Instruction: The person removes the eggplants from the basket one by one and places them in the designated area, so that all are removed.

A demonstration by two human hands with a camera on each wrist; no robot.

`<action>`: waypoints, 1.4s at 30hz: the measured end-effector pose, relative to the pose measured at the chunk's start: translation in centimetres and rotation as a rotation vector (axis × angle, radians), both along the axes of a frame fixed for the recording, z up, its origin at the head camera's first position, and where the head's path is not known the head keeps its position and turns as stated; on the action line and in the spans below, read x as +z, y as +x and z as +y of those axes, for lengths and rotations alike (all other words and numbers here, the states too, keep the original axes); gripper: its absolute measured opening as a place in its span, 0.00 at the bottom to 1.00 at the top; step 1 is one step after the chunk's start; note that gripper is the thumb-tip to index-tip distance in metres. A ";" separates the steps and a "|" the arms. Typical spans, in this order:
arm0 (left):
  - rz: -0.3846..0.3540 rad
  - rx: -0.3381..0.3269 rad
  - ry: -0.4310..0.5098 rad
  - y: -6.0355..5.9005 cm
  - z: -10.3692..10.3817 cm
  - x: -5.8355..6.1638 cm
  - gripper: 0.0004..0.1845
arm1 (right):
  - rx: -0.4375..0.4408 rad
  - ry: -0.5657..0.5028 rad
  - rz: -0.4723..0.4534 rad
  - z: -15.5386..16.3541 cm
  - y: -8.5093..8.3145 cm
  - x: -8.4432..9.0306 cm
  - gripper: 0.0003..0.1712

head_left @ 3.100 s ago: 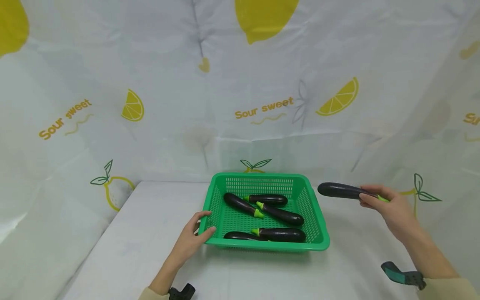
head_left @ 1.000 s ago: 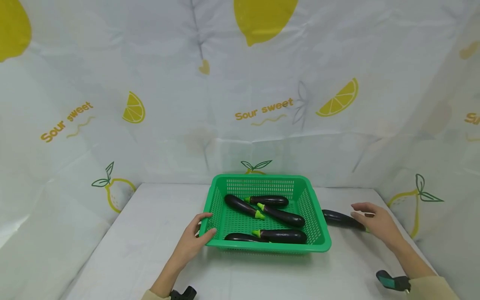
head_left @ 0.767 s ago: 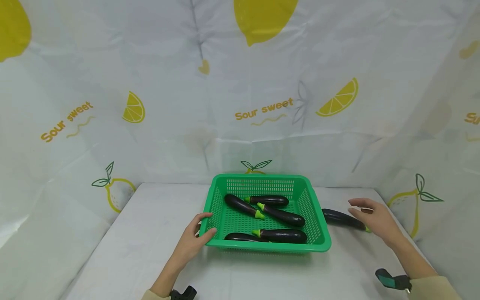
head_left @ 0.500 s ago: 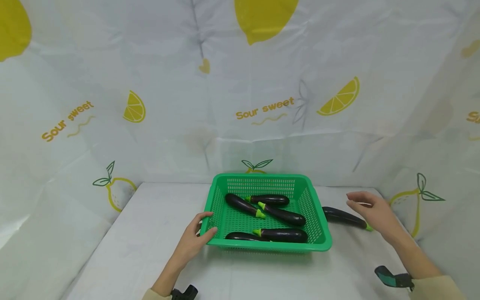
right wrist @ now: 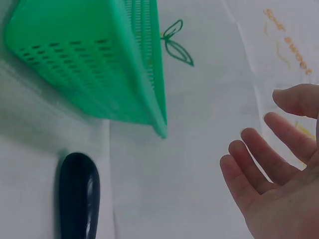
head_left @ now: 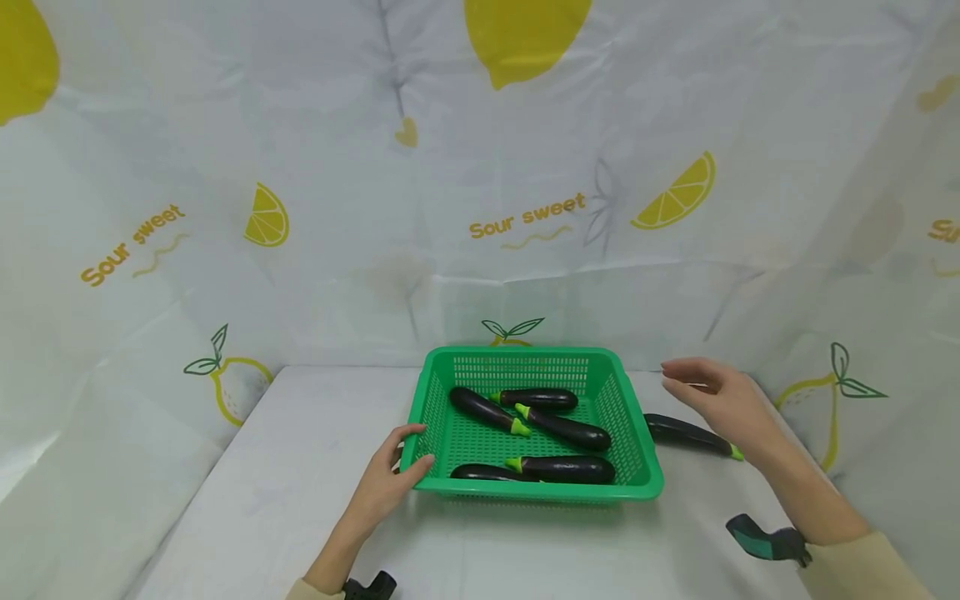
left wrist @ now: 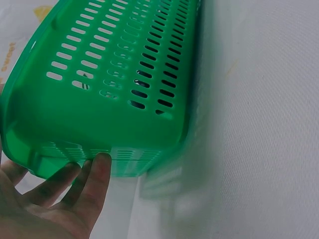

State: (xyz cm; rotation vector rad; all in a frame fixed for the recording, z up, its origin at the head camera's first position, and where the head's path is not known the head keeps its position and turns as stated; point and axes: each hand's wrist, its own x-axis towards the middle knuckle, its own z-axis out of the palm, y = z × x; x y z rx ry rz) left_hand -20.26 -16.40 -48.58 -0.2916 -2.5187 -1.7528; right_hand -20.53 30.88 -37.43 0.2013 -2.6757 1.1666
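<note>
A green slotted plastic basket (head_left: pixel 540 492) stands on the white table with several dark purple eggplants (head_left: pixel 562 430) inside. At its left front corner my left hand (head_left: pixel 382 483) grips the rim, thumb over the edge and fingers against the outer wall; the left wrist view shows those fingertips (left wrist: pixel 102 162) on the plastic. Another eggplant (head_left: pixel 690 435) lies on the table just right of the basket, its green stem end pointing right. My right hand (head_left: pixel 731 408) hovers above and behind that eggplant, fingers loosely bent and holding nothing, apart from both eggplant and basket in the right wrist view.
A white sheet with lemon prints (head_left: pixel 525 283) hangs behind the table and down both sides. Bare white tabletop (head_left: pixel 300 467) shows left of the basket and in front of it. A dark wrist camera mount (head_left: pixel 768 540) sits on the right wrist.
Earlier my right hand held an eggplant in the air; it now lies on the table right of the basket. The released right hand has risen and moved left. My left hand stays put.
</note>
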 end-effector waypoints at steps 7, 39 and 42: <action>0.010 -0.009 -0.002 0.0 -0.1 -0.1 0.27 | 0.049 -0.046 0.036 -2.1 -0.4 1.2 0.26; -0.020 0.001 0.010 0.2 0.0 0.7 0.27 | 0.283 -0.120 -0.012 -10.7 -5.3 2.1 0.22; -0.015 0.000 0.010 0.3 0.1 0.6 0.27 | 0.299 -0.127 -0.026 -11.3 -5.9 1.8 0.22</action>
